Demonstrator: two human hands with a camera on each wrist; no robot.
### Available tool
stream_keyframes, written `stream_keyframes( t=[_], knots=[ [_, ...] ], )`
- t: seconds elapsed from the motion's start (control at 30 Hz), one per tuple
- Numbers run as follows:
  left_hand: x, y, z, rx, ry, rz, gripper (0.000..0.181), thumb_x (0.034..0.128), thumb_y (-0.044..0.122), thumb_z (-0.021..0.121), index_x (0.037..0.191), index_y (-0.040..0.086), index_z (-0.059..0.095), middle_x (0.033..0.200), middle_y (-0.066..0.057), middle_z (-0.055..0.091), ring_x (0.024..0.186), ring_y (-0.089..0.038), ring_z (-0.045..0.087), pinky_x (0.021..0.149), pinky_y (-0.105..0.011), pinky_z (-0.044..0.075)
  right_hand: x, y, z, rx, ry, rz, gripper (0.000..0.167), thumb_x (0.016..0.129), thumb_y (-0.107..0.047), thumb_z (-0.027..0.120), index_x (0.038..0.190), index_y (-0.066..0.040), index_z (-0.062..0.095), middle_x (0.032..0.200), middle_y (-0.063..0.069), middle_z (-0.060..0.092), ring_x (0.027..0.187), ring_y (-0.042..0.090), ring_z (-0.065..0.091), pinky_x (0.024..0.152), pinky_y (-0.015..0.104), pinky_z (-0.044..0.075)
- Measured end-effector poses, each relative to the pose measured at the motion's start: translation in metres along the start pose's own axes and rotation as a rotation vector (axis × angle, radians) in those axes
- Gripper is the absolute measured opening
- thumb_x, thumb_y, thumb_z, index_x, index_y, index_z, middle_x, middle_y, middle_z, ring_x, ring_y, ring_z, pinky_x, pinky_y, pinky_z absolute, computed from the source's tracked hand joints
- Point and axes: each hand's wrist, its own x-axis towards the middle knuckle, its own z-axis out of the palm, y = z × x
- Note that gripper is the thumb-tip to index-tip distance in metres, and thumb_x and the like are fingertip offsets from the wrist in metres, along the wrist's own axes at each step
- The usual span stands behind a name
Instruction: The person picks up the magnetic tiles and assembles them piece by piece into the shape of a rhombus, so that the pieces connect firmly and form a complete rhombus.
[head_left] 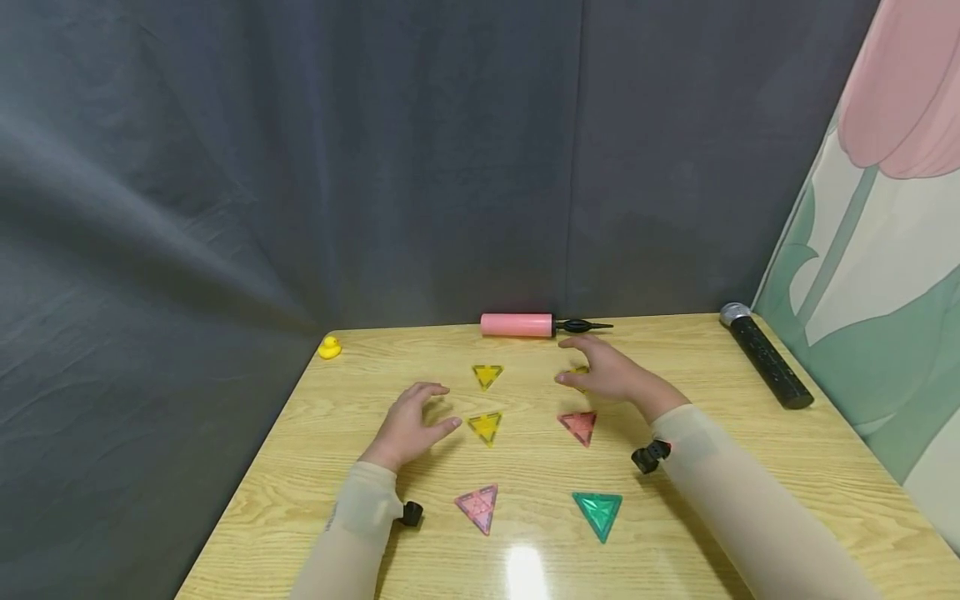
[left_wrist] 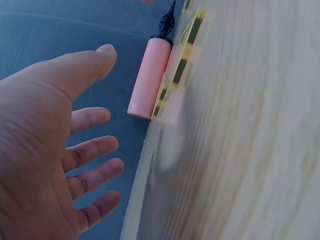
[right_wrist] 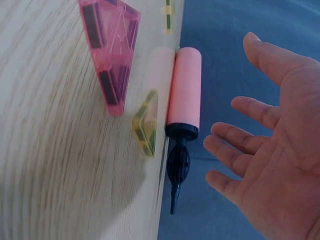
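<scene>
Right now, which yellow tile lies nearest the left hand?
The front-left yellow tile, just right of the left hand; the back-left yellow tile lies beyond it, and the third yellow tile is partly hidden by the right hand.

long beige sleeves (head_left: 753,512), small black wrist cameras (head_left: 651,457)

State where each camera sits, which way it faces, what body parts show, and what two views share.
Head: worn on the head, facing forward and down at the table and dark curtain; left grip, right grip and sleeves show.
Left wrist: worn there, facing across the table toward the pink pump, image turned sideways; left grip shows.
Right wrist: worn there, also facing the pump, turned sideways; right grip shows.
Both wrist views share the pump and curtain.
</scene>
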Motion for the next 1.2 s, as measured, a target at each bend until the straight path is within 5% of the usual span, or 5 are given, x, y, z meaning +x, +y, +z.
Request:
stream_keyframes(
  t=[0.3, 0.77, 1.2],
  knots=[
    [0.002, 0.017, 0.010, 0.029, -0.089, -0.027, 0.063, 0.0924, 0.051, 0.079, 0.144, 0.020, 0.062, 0.146, 0.001, 0.057, 0.137, -0.028, 0.052, 0.115, -0.050, 0.041, 0.016, -0.007, 0.006, -0.044, -0.034, -0.034, 0.073, 0.097, -0.041, 0.076, 0.156, -0.007, 0.048, 0.163, 0.024, 0.037, 0.151, 0.046, 0.030, 0.118, 0.065, 0.031],
    [0.012, 0.026, 0.026, 0.074, -0.148, -0.022, 0.070, 0.0854, 0.061, 0.081, 0.140, 0.020, 0.066, 0.132, 0.004, 0.063, 0.121, -0.022, 0.059, 0.108, -0.045, 0.048, 0.036, -0.007, 0.015, -0.042, -0.098, -0.004, 0.070, 0.096, -0.035, 0.079, 0.155, -0.009, 0.049, 0.162, 0.023, 0.039, 0.153, 0.045, 0.026, 0.120, 0.063, 0.029],
    [0.018, 0.033, 0.035, 0.181, -0.171, 0.018, 0.065, 0.0768, 0.059, 0.089, 0.129, 0.022, 0.074, 0.117, 0.006, 0.063, 0.112, -0.019, 0.058, 0.105, -0.042, 0.046, 0.050, -0.011, 0.028, -0.002, -0.144, 0.007, 0.070, 0.097, -0.033, 0.078, 0.154, -0.006, 0.049, 0.159, 0.023, 0.040, 0.144, 0.043, 0.042, 0.117, 0.059, 0.036]
  ],
)
